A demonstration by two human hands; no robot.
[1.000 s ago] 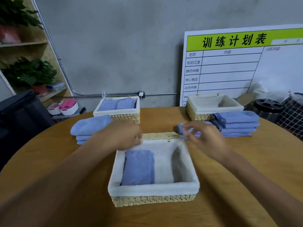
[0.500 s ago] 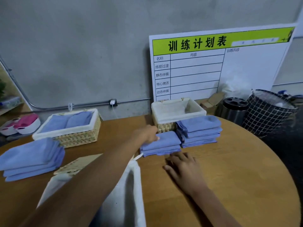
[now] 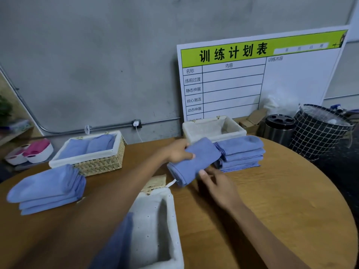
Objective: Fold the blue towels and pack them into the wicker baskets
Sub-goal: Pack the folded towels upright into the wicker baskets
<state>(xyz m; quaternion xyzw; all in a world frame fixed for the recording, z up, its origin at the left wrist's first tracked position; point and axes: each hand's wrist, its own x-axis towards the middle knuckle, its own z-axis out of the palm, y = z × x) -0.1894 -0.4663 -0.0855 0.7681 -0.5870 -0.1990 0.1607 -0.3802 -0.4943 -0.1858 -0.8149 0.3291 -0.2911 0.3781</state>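
Observation:
A folded blue towel (image 3: 194, 162) is lifted off the table, tilted, with my left hand (image 3: 177, 151) shut on its far left edge. My right hand (image 3: 217, 183) touches its near underside with fingers spread. A stack of folded blue towels (image 3: 240, 152) lies just right of it. The near wicker basket (image 3: 172, 220) with white lining holds one blue towel (image 3: 116, 245) under my left arm. A far left basket (image 3: 101, 162) holds two blue towels. A far basket (image 3: 211, 129) with white lining looks bare inside. Another towel stack (image 3: 48, 189) lies at the left.
The round wooden table (image 3: 272, 200) carries everything. Behind it lean a white and green board (image 3: 252, 78), a steel bin (image 3: 279, 127) and a black grid hamper (image 3: 318, 133). Pink and white tubs (image 3: 33, 152) sit at the far left.
My left hand has taken hold of the folded towel and lifted it off the table. My right hand rose from the tabletop to meet it. The view shifted slightly.

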